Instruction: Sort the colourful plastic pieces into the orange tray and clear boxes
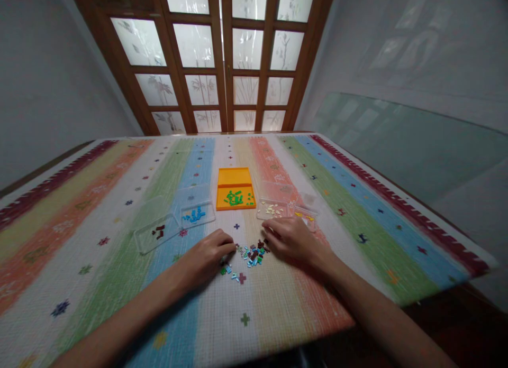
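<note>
A loose pile of small mixed pieces (pixel 254 255), like tiny building bricks in brown, blue, green and white, lies on the striped cloth between my hands. My left hand (pixel 214 251) rests at the pile's left edge, fingers bent and close together. Whatever its fingertips hold, if anything, is hidden. On the pile's other side, my right hand (pixel 291 241) is raised slightly, just below the clear box of cream pieces (pixel 273 209). Its thumb and fingers are drawn together; I cannot make out anything between them. A few stray blue pieces (pixel 235 276) lie below the pile.
An open orange box (pixel 233 176) with green pieces stands behind the pile. Clear boxes hold blue pieces (pixel 194 214), brown pieces (pixel 159 231) and yellow pieces (pixel 305 217). The striped tablecloth (pixel 119 273) covers the table, whose front edge is near me. Glazed doors stand beyond.
</note>
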{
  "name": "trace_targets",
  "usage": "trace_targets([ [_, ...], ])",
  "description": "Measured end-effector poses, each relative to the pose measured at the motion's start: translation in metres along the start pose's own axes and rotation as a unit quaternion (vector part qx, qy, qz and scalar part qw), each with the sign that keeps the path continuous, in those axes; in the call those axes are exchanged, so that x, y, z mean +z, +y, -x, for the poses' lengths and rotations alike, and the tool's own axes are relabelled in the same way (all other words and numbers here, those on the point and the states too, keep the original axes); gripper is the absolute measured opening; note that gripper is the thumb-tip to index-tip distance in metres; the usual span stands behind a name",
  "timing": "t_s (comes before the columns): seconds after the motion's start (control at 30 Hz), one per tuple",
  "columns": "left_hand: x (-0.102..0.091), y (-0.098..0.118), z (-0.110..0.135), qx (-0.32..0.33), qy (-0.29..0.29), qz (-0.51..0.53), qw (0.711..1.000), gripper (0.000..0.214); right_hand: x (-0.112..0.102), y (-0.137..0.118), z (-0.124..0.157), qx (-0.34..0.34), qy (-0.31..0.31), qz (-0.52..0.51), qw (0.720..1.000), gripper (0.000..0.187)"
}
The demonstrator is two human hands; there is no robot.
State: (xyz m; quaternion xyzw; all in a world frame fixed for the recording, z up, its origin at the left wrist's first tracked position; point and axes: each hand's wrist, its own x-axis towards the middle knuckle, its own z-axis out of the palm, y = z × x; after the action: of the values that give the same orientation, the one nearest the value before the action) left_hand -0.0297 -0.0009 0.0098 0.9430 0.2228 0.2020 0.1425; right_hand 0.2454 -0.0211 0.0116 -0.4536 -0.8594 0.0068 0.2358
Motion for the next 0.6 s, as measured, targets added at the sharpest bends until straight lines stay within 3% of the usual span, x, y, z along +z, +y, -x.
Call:
trace_targets([
  [0.17,-0.006,-0.007,0.003,-0.007,0.035,0.027,0.999,0.030,0.002,0.002,0.001,-0.002,-0.004,-0.002,1.000,0.019],
  [0.3,-0.021,-0.008,0.004,-0.022,0.078,0.062,0.995,0.023,0.000,0.001,0.001,0.000,0.000,-0.001,1.000,0.019],
  [0.47,-0.053,-0.008,0.009,-0.076,0.146,0.081,0.983,0.021,-0.002,-0.001,0.000,-0.006,0.003,-0.005,1.000,0.018],
  [0.6,-0.086,-0.012,0.022,-0.178,0.208,0.064,0.960,0.012,-0.003,-0.001,0.000,-0.008,0.003,-0.002,1.000,0.017],
])
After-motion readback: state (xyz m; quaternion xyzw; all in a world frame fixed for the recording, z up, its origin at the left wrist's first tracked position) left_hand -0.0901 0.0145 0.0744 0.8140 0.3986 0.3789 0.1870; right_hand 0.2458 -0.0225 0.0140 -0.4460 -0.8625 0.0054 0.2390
